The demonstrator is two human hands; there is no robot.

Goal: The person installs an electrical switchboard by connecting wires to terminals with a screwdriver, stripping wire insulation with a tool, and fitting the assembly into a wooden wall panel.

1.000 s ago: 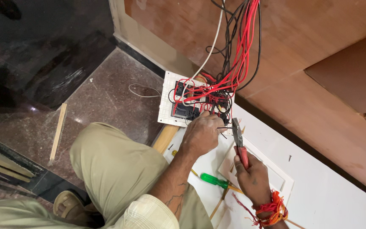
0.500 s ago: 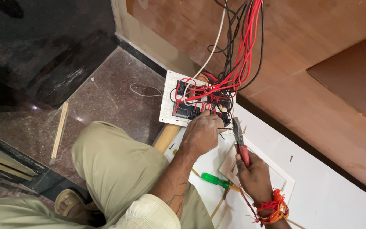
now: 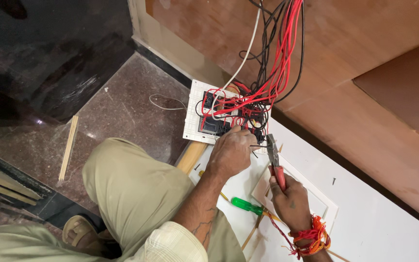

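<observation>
Here | stone floor (image 3: pixel 127 111), wood wall (image 3: pixel 364 58) | left hand (image 3: pixel 231 153) pinching wires (image 3: pixel 248 104) | right hand (image 3: pixel 292 199) clamped on pliers (image 3: pixel 273 157)

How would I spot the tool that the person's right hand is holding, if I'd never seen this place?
Find the white switch plate on the floor, tangled in red wires that hang from above. At its lower right corner, the right hand, with red threads round its wrist, holds the pliers. They have red handles and grey metal jaws, unlike the green-handled screwdriver lying just below.

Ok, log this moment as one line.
left hand: on switch plate wiring | right hand: holds red-handled pliers | green screwdriver: lying on white panel
</observation>
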